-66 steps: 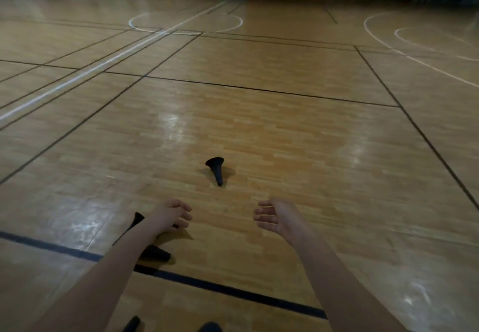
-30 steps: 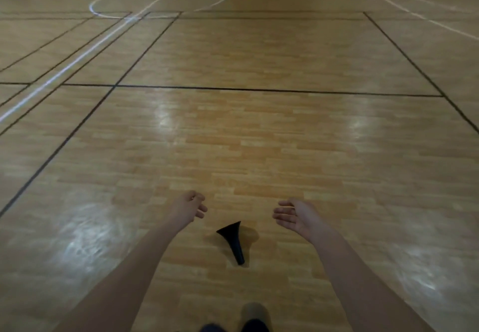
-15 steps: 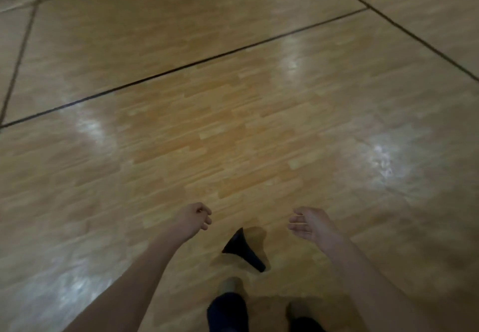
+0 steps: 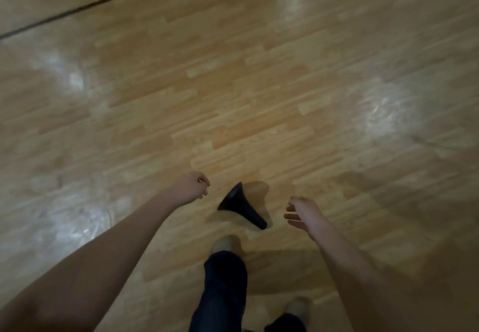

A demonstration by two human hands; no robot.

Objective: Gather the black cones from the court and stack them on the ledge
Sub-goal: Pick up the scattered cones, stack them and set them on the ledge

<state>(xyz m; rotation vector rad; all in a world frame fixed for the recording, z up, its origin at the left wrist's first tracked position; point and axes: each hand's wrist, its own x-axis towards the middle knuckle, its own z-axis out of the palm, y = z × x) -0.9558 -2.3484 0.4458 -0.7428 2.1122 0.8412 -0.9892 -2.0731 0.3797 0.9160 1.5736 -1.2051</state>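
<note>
here both bare arms reach forward and down. the left hand has its fingers curled in, holding nothing; the right hand is loosely spread. between them the black cone lies on its side on the wooden floor.

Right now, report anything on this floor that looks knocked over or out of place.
The black cone lies tipped on its side on the wood floor, base toward the left hand, tip toward the right hand. Neither hand touches it.
</note>
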